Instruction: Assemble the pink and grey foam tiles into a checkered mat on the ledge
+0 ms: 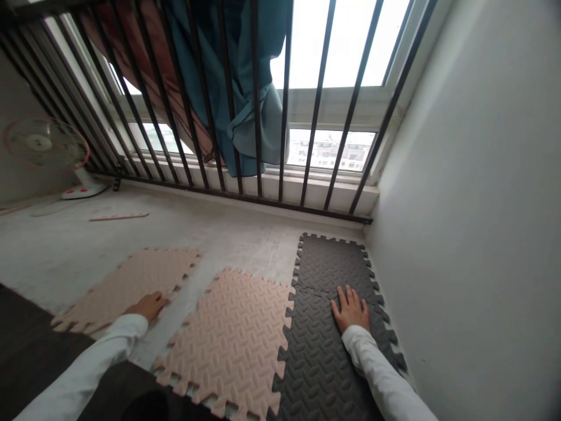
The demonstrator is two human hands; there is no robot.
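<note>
My right hand [352, 311] lies flat with spread fingers on a dark grey interlocking foam mat tile [319, 362], just below its seam with another dark grey tile [333, 263]. To the left, my left hand [148, 305] is at the right edge of a loose pink foam mat tile [135, 280], its fingers together and bent over that edge; the fingertips are partly hidden. Between my hands a second pink foam mat tile [236, 333] lies on the floor, its right teeth along the left edge of the dark tiles. A strip of floor separates the two pink tiles.
A white wall [473, 234] runs along the right of the dark tiles. Dark metal railings [258, 105] stand before the window, with blue and pink curtains [245, 76] behind. A fan [48, 146] and a thin pink strip [119, 217] are on the pale floor [184, 225] at left.
</note>
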